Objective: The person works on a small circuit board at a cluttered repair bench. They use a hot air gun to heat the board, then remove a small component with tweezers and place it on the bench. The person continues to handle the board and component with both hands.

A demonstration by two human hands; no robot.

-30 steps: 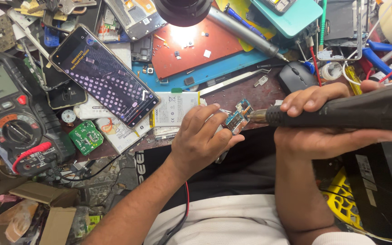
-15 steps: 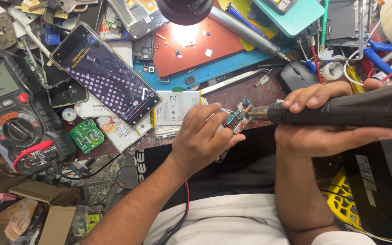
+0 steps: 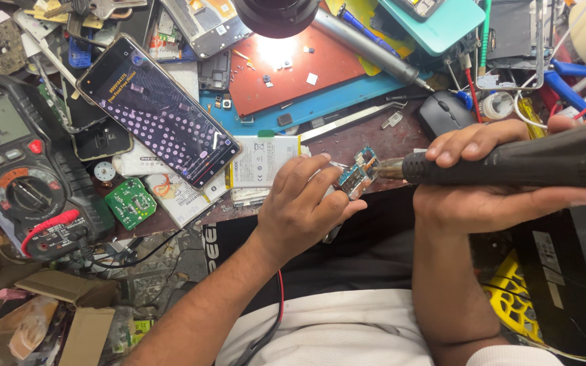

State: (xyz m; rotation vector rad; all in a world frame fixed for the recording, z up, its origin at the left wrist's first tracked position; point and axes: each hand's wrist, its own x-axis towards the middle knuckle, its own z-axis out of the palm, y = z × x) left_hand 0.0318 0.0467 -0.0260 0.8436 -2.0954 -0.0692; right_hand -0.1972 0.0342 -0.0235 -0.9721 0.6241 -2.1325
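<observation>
On the cluttered bench [image 3: 401, 139], the left hand [image 3: 303, 210] pinches a small blue circuit board [image 3: 355, 175] at its fingertips, grip clenched on the board's left edge. Just right of it, the black hot-air tool [image 3: 523, 163] lies horizontal, nozzle touching the board, grasped by the right hand [image 3: 483, 196].

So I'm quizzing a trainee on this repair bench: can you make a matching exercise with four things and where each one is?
Things:
1. small circuit board
2. black heat tool
3. multimeter
4. lit phone

Places:
A. at the far left of the bench
B. gripped in the right hand
C. lying face up, left of the white battery
D. pinched in the left hand

Pairs: 1-D, 2-B, 3-A, 4-C
</observation>
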